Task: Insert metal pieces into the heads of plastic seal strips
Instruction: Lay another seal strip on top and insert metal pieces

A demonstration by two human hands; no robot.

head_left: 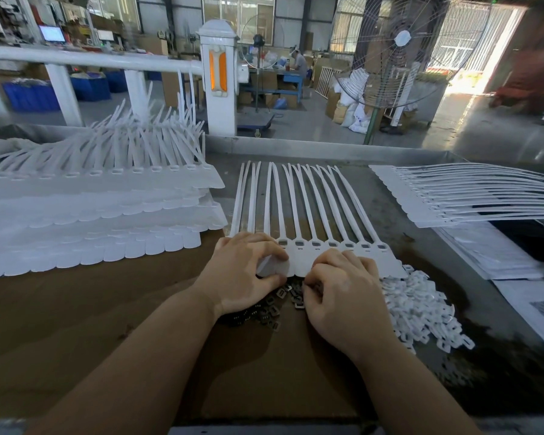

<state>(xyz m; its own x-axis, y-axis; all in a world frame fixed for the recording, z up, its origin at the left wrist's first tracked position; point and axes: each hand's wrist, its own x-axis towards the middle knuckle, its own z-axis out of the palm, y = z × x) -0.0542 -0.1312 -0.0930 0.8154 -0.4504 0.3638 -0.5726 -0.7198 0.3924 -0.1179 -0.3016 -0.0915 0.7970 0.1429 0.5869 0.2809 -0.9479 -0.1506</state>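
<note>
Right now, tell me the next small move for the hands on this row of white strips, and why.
Probably the right hand should lift one small dark metal piece to the next head. The left hand already grips the joined white plastic seal strips by their tabs; several heads to the right show dark slots, and the right fingers sit curled at the pile.

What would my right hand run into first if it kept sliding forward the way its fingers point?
Probably the strip heads: the right hand already lies over that sheet's near edge, fingers curled, so their exact heading is unclear.

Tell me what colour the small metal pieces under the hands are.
Dark grey metal pieces, seen in the head view.
</note>
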